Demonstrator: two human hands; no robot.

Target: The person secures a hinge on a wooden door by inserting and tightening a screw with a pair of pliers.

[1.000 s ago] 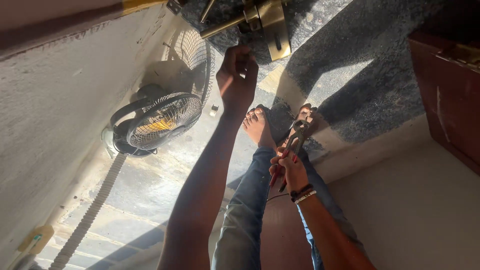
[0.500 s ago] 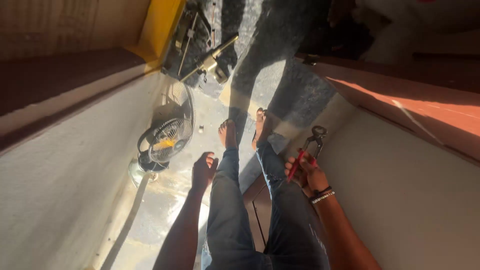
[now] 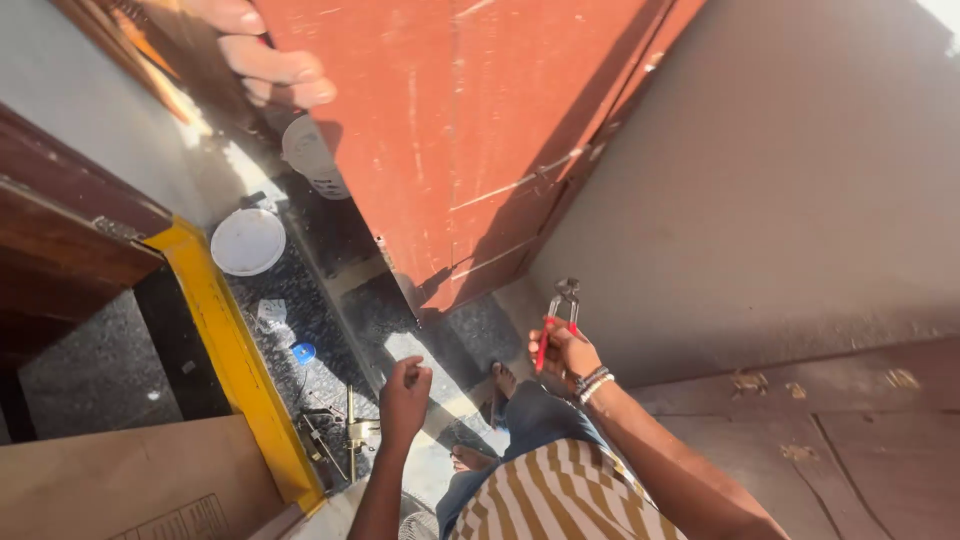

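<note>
Red-handled steel pincers (image 3: 560,318) gripped in right hand (image 3: 566,353) w/ fingers wrapped tight, left hand (image 3: 404,393) loosely curled, empty, nr red-brown wooden door panel (image 3: 470,130); best keep grip low on handles.

Another person's hand (image 3: 265,60) cut off top.

In my right hand (image 3: 565,352) the pincers (image 3: 560,318) have dull grey metal heads and glossy red plastic-coated handles under my fingers (image 3: 545,345). Above them the door (image 3: 470,130) is painted reddish-brown wood, matt and scratched. Below my left hand (image 3: 403,395) the floor (image 3: 330,330) is dark speckled stone, polished and glinting. Left of it, a white lid (image 3: 248,241) looks like smooth plastic, and the yellow frame (image 3: 235,350) is glossy painted.
</note>
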